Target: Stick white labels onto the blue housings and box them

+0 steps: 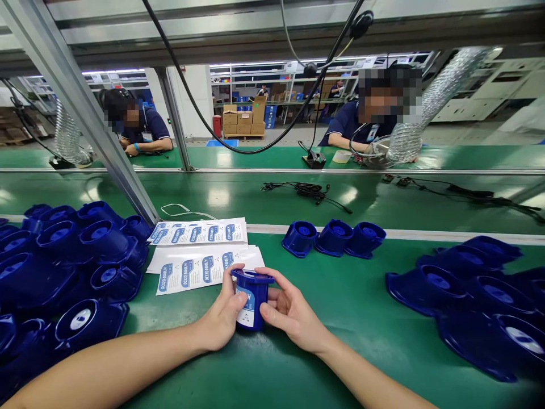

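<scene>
Between my two hands, at the middle of the green bench, is a blue plastic housing (259, 319) with its flanged rim uppermost. A blue and white label (247, 314) lies on its side facing me. My left hand (225, 312) grips the left side, thumb over the label. On the right side, my right hand (293, 315) holds the housing with the thumb low and the forefinger at the rim. Just behind, sheets of printed labels (183, 277) lie on the bench, marked DCS2Q-500XL/H.
Many blue housings (59, 236) crowd the left side, and more housings (498, 292) lie at the right. Three housings (334, 233) stand in a row behind. Black cables (304, 190) lie on the belt. Beyond a metal post (85, 108), two people sit opposite.
</scene>
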Motion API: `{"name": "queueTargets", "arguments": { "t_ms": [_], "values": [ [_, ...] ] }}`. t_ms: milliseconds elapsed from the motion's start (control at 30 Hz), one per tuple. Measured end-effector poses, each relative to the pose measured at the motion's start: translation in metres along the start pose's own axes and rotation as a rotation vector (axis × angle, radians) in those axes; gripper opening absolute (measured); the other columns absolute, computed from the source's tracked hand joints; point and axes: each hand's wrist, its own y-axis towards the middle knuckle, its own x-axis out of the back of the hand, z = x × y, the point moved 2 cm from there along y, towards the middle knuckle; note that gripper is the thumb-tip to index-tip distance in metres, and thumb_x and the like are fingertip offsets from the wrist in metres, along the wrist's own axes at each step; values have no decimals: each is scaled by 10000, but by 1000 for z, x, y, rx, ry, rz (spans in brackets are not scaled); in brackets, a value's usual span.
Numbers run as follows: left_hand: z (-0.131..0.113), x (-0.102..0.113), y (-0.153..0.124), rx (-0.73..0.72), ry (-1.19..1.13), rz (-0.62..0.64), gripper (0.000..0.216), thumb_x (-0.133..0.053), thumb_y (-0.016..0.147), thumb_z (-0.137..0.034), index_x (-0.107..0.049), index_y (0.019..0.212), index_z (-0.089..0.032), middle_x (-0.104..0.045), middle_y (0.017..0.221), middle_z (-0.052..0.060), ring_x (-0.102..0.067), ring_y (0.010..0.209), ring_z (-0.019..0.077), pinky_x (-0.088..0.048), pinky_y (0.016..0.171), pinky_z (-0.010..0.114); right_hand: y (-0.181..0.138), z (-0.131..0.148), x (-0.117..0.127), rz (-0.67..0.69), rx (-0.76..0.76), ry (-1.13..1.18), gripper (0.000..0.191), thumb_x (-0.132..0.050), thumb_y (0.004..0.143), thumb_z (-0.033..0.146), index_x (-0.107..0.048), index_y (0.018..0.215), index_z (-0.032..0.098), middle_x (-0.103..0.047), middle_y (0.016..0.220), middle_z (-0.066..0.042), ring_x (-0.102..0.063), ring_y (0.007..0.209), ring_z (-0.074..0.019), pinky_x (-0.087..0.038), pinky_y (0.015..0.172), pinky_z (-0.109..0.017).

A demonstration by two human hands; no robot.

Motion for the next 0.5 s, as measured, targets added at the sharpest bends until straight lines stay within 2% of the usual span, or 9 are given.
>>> {"name": "queueTargets", "arguments": {
  "t_ms": [167, 367, 500],
  "values": [
    [2, -3, -3, -33, 148, -63, 713, -457, 1059, -683, -214, 1584, -267, -434, 1582, 169, -429, 1477, 343, -292, 1270, 530, -7, -1, -8, -116, -17, -130, 692, -845, 928, 465, -465, 1475, 277, -771, 1287, -144, -802, 1031, -263, -620, 927, -426],
    [-3, -6, -4, 4, 195, -69, 792, -476, 1030, -727, -198, 1595, -246, -381, 1630, 191, -350, 1538, 368, -232, 1303, 562, -9, 3, -11, -143, -14, -150, 693, -851, 918, 476, -482, 1459, 252, -789, 1252, -146, -812, 1025, -272, -629, 911, -418],
    [-2, -5, -1, 23, 142, -33, 899, -576, 987, -728, -140, 1606, -243, -403, 1607, 205, -408, 1494, 373, -252, 1286, 589, -5, 1, -3, -106, -48, -64, 773, -890, 875, 484, -461, 1466, 230, -817, 1159, -139, -827, 965, -265, -628, 896, -411]
  ]
}}
